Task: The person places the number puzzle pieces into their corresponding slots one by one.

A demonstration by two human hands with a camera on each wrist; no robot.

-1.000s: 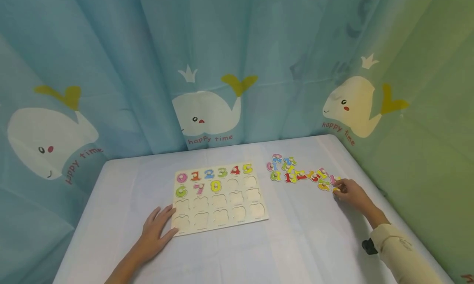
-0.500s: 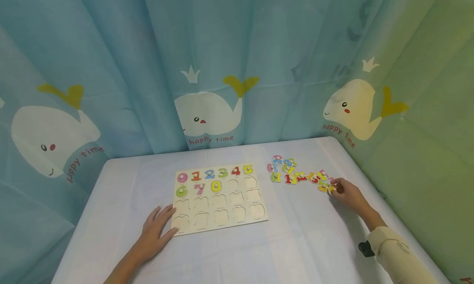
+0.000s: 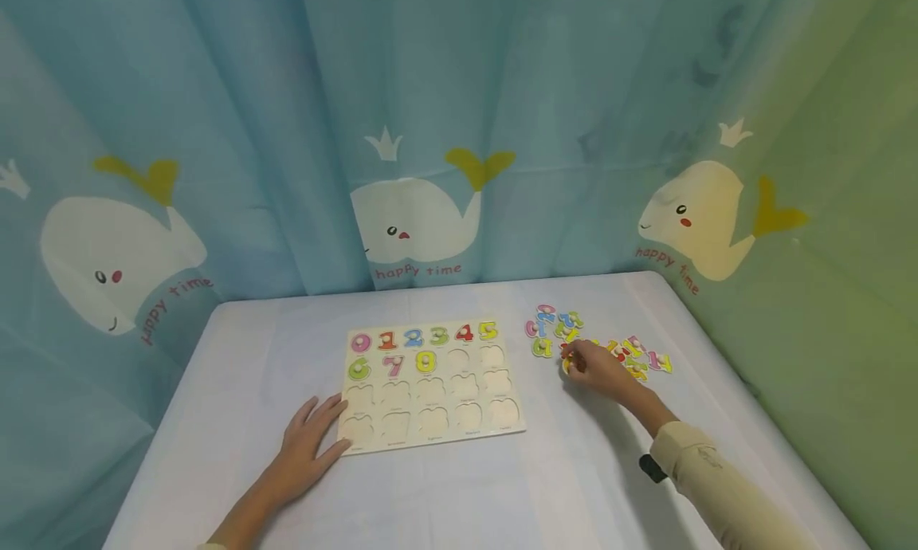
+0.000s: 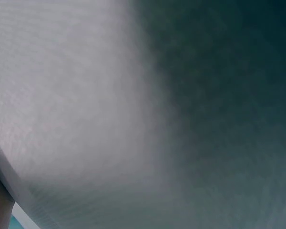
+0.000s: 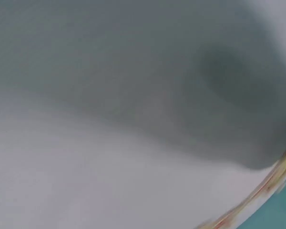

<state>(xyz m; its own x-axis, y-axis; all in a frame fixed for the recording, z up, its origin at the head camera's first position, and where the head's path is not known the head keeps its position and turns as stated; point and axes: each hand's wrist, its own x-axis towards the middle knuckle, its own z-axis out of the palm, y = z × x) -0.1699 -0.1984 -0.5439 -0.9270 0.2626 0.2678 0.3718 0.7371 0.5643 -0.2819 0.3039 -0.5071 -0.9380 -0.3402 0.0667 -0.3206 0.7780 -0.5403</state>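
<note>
A pale wooden number puzzle board (image 3: 459, 437) lies on the white table. Numbers 0 to 8 sit in its two back rows; the other recesses show bare wood. My left hand (image 3: 304, 446) rests at the board's left edge, fingers spread and touching it. Right of the board, my right hand (image 3: 601, 371) pinches a small yellow puzzle piece (image 3: 566, 366), mostly hidden by the fingers, so its number cannot be read. Loose number pieces (image 3: 542, 347) lie in a cluster behind and beside this hand. Both wrist views show mainly blurred tabletop and shadow.
More loose pieces, among them a pink one (image 3: 659, 363), lie toward the table's right side. A blue-green curtain (image 3: 559, 215) with whale prints hangs behind the table (image 3: 459, 502), with a green stretch on the right.
My right hand has moved left from the right end of the loose pieces, carrying the yellow puzzle piece toward the board. My left hand has stayed at the board's edge.
</note>
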